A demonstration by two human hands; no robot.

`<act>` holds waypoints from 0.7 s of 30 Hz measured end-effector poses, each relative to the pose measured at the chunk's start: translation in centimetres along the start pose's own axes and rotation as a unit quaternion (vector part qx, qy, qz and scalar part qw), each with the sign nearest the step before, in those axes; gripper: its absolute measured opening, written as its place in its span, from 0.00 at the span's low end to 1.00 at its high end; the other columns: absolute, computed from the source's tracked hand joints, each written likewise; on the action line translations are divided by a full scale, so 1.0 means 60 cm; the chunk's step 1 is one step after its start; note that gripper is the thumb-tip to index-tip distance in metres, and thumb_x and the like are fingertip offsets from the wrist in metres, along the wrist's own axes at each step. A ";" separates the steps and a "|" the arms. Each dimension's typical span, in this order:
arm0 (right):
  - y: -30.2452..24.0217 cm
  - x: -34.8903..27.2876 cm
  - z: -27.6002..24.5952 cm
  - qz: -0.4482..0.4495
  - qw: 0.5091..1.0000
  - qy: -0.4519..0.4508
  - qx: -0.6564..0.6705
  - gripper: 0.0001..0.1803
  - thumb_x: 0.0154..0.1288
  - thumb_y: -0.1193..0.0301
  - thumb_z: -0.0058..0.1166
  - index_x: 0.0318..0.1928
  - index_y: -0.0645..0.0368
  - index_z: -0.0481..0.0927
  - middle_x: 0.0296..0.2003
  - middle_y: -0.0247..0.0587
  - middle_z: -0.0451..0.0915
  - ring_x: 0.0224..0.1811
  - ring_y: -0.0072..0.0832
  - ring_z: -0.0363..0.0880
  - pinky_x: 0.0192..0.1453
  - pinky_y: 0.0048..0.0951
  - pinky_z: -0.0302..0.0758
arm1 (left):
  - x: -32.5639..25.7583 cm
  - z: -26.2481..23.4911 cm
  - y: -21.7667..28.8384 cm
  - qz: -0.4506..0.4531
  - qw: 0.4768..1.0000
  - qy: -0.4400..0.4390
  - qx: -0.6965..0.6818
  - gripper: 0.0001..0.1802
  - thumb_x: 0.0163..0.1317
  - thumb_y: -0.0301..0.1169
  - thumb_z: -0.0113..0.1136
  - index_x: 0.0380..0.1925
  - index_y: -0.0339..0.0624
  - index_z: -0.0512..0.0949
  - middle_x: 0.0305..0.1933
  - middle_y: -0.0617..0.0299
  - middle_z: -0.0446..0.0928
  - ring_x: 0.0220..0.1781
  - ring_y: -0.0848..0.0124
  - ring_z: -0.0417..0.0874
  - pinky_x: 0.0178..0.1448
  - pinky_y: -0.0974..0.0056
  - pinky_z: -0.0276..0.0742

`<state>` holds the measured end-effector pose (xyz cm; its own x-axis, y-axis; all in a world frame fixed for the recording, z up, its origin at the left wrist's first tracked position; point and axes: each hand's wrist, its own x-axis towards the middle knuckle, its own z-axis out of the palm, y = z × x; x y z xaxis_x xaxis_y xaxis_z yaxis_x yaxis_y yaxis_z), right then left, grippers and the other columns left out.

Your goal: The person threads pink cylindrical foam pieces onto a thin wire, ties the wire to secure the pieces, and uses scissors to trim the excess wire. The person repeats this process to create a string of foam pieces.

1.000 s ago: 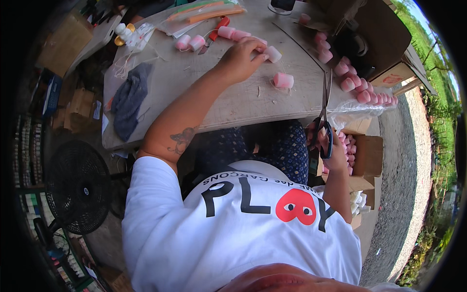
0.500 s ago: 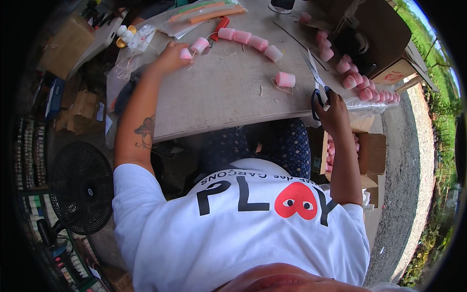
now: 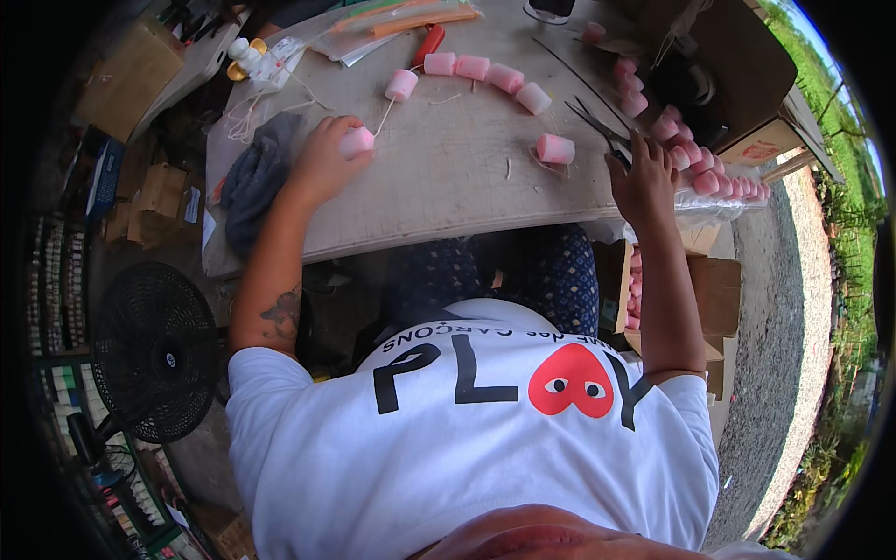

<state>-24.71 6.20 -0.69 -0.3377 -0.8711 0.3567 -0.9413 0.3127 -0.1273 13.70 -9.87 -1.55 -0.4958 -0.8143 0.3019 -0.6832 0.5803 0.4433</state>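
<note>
Left hand [image 3: 329, 166] grasps 1 corded pink piece [image 3: 356, 142], left of the lone pink cylinder [image 3: 556, 148]. Scissors [image 3: 607, 133] right of that cylinder, long axis slanting, tips away-left; right hand [image 3: 646, 182] at their near end, grip I cannot tell.

The cylinders [image 3: 472, 68] are pink, the cloth [image 3: 261, 173] grey-blue, the trousers [image 3: 567, 280] navy with pale motifs.

Black lettering [image 3: 459, 373] is flanking a red heart [image 3: 573, 367] on a white shirt [image 3: 467, 457]; red print [image 3: 763, 147] is marking a carton [image 3: 761, 70].
</note>
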 end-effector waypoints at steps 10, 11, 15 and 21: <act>-0.029 0.079 0.082 -0.239 0.969 0.053 -0.019 0.22 0.62 0.70 0.48 0.57 0.38 0.76 0.63 0.37 0.68 0.69 0.39 0.59 0.68 0.51 0.53 | -0.056 0.068 0.113 0.067 0.992 0.015 -0.107 0.26 0.43 0.32 0.74 0.43 0.40 0.74 0.42 0.53 0.75 0.45 0.55 0.76 0.51 0.57 0.74; -0.021 0.093 0.088 -0.223 0.972 0.067 -0.043 0.23 0.62 0.71 0.48 0.57 0.38 0.76 0.63 0.37 0.68 0.69 0.39 0.59 0.67 0.51 0.53 | -0.059 0.071 0.122 0.064 0.992 0.014 -0.108 0.26 0.44 0.33 0.74 0.43 0.39 0.74 0.43 0.52 0.76 0.47 0.54 0.76 0.52 0.56 0.73; -0.039 0.084 0.080 -0.173 0.979 0.105 0.015 0.22 0.62 0.69 0.52 0.57 0.40 0.76 0.60 0.38 0.71 0.66 0.39 0.63 0.65 0.51 0.56 | -0.071 0.089 0.145 0.044 0.987 0.036 -0.152 0.29 0.44 0.33 0.75 0.46 0.40 0.73 0.44 0.50 0.76 0.48 0.53 0.76 0.50 0.55 0.74; -0.138 -0.062 -0.007 -0.170 0.905 -0.051 0.387 0.18 0.58 0.73 0.61 0.51 0.56 0.79 0.44 0.47 0.78 0.50 0.44 0.75 0.55 0.37 0.72 | -0.075 0.113 0.184 0.082 0.973 0.087 -0.195 0.33 0.45 0.30 0.76 0.52 0.40 0.70 0.49 0.52 0.74 0.45 0.62 0.77 0.49 0.62 0.75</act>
<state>-15.69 7.01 -0.59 0.0102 -0.9098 0.4149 -0.6965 -0.3042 -0.6499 4.78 0.28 -3.73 -0.4593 -0.7207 0.5192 -0.3293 0.6810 0.6540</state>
